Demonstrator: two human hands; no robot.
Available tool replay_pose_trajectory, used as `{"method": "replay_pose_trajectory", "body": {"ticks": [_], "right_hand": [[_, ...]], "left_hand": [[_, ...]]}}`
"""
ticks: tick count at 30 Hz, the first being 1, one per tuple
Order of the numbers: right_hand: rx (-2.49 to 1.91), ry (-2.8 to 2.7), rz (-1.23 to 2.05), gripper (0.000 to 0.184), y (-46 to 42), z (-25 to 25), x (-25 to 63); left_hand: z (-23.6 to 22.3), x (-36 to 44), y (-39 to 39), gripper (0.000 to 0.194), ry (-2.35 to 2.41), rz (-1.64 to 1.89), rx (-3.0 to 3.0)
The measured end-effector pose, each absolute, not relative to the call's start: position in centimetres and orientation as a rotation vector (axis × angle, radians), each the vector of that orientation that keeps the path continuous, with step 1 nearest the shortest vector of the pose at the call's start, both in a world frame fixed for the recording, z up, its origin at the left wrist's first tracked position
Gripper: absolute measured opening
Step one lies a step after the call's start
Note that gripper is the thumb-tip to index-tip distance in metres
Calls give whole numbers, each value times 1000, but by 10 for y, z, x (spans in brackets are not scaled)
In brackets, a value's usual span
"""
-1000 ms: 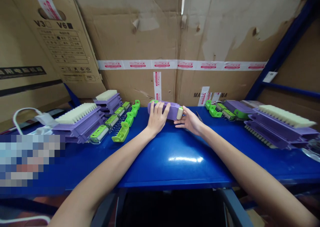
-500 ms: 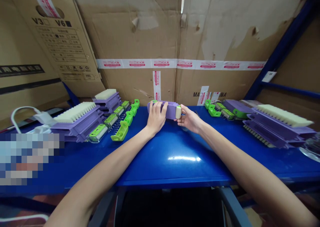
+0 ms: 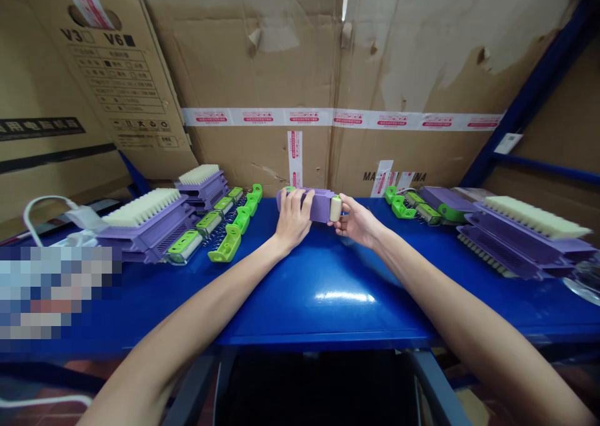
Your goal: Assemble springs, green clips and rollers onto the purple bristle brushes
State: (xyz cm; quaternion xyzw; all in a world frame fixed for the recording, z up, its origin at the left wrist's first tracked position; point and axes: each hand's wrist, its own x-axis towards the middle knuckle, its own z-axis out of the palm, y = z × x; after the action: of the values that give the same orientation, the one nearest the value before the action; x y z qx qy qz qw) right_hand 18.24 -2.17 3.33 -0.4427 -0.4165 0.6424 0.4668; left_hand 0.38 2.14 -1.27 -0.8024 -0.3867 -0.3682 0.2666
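Observation:
A purple plastic housing [image 3: 321,207] lies across the middle of the view, near the back of the blue table [image 3: 300,288]. My left hand [image 3: 293,218] is wrapped over its left part, fingers bent across the top. At the housing's right end is a cream block with a green top [image 3: 336,209], lined up against the housing. My right hand [image 3: 360,222] pinches this block from the right, its thumb at the upper edge and its fingers curled below. Whether the block sits inside the housing or only touches it, I cannot tell.
Stacked purple housings with cream bristles [image 3: 140,210] stand left, beside green-topped blocks [image 3: 184,245] and bright green end caps [image 3: 227,245]. More green end caps [image 3: 402,207] and bristled purple housings [image 3: 529,238] lie right. Cardboard [image 3: 262,70] walls the back. A white cable [image 3: 32,210] loops at left.
Almost nothing differs. Both hands keep their hold on the housing and the cream block, and the camera view has shifted very slightly.

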Motion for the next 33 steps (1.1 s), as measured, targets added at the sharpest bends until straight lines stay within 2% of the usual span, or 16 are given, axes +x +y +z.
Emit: {"method": "replay_pose_trajectory", "body": {"ticks": [15,19,22,26,30,33], "right_hand": [[-1156,-994,1594,39,-26,39,180],[-1214,-954,1496,43,-28,35,174],[-1319,-1026,1278,44,-23,27,168],[-1273,-1231,767,44,-16,19,171],[-1351,-1187,311,52,-15,26,193],[-1430,-1338,-29,44,-15,30,212]], "left_hand": [[-15,3,23,60,-991,-1054,-2136],[-12,5,21,58,-1027,-977,-2110],[-9,7,18,57,-1054,-893,-2112],[-4,6,14,60,-1127,-821,-2131],[-3,3,14,66,-1282,-832,-2114],[-3,2,14,69,-1349,-841,-2097]]}}
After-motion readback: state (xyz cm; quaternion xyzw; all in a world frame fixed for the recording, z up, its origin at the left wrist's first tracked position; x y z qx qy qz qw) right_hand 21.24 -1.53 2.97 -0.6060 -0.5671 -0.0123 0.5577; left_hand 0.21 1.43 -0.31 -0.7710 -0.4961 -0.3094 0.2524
